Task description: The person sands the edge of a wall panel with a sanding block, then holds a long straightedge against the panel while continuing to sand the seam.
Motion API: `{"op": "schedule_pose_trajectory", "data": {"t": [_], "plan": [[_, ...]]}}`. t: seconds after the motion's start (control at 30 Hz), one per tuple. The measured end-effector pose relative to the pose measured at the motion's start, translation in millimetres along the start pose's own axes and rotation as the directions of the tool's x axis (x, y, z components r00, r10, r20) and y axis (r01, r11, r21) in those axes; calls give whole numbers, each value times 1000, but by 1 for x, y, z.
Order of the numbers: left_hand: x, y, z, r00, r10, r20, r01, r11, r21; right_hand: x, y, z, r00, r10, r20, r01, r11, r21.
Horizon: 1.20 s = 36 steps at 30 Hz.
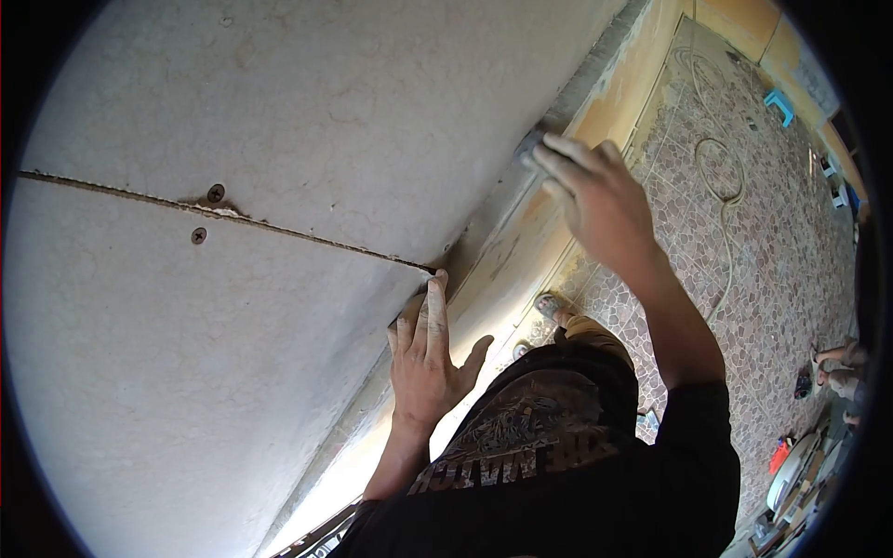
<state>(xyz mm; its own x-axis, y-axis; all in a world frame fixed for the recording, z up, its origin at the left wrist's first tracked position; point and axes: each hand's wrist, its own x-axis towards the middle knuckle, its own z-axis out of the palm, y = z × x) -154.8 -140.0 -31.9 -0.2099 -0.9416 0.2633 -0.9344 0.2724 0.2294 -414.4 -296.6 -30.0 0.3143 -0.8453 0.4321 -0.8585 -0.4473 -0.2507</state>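
Head view looks down along a wall of pale boards. Nearest, the left hand [426,358] lies flat with fingers spread, its grip apart, the fingertips pressed against the edge of the lower board [167,391] right where the seam [233,219] between the lower board and the upper board [307,102] ends. Two screws [206,214] sit well off along that seam, on the side away from the left grip's thumb.

Beyond and above the left grip, the right hand [595,200] is curled over a small grey tool [530,144], its grip clamped on that tool, which touches the far edge of the upper board next to a yellowish strip of wall [614,102]. What the tool is cannot be told; most of it is hidden by the fingers.

The likely trouble: the left palm only pushes, it holds nothing, so a slip could let the board edge spring out and widen the seam. The right grip works at full reach, where the tool could skid off the edge.

Far below the right grip lies the patterned floor [744,279], with a hose [721,167] looped on it and a blue stool [779,104] beyond; a drop would send the tool down there.
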Motion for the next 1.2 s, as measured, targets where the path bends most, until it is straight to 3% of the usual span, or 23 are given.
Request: {"op": "schedule_pose_trajectory", "data": {"t": [0.07,0.13,0.17,0.27,0.3,0.37,0.47,0.5,0.53,0.6,0.67,0.77,0.8,0.87,0.97,1.0,1.1,1.17,1.2], "plan": [[0,0,2,1000,-2,-9,2,1000,2,1,3,1,1000,15,-5,-15,1000,8],[0,1,1,1000,0,-8,0,1000,12,-18,-27,1,987,-155,51,153,988,36],[0,2,1,1000,-4,-4,4,1000,21,-27,-38,2,971,-214,107,198,970,144],[2,0,1,1000,10,0,-10,999,38,-18,-19,1,968,-236,79,231,971,67],[0,0,1,1000,14,-3,-14,999,44,-7,-2,2,991,-100,84,104,994,-42],[-1,1,0,1000,14,1,-14,999,53,14,28,2,1000,-22,-5,21,995,-95],[1,2,2,1000,7,-9,-6,998,62,9,3,-4,993,-61,97,68,995,-67],[1,1,2,1000,-1,3,1,998,65,-4,-12,2,980,-180,87,191,972,-140],[1,1,2,1000,3,1,-3,998,67,-14,-24,-2,965,-237,111,242,970,-34],[0,-1,4,999,35,-2,-35,994,103,-9,-17,-11,958,-218,187,198,973,119],[1,-1,4,999,31,10,-31,995,90,10,18,-7,997,-48,55,53,994,-99],[0,0,4,999,34,0,-34,996,79,28,46,0,1000,-31,2,31,983,-183],[1,-1,3,999,45,-5,-44,995,87,23,23,-5,992,33,123,-17,992,-127],[1,0,2,999,35,4,-35,995,90,-1,-15,-4,986,-106,132,122,985,-123],[3,-1,4,1000,25,13,-26,996,81,3,3,-8,981,-104,165,109,994,-27],[0,-1,4,1000,27,9,-28,997,75,16,21,-9,988,35,148,-24,997,-73],[0,-2,3,999,48,5,-48,997,65,34,58,-2,999,33,-23,-36,990,-136],[1,-1,2,999,49,5,-49,996,80,29,35,-4,986,13,167,16,984,-176],[0,0,3,999,36,15,-37,995,89,17,16,-5,986,-36,162,61,987,-148]]}}
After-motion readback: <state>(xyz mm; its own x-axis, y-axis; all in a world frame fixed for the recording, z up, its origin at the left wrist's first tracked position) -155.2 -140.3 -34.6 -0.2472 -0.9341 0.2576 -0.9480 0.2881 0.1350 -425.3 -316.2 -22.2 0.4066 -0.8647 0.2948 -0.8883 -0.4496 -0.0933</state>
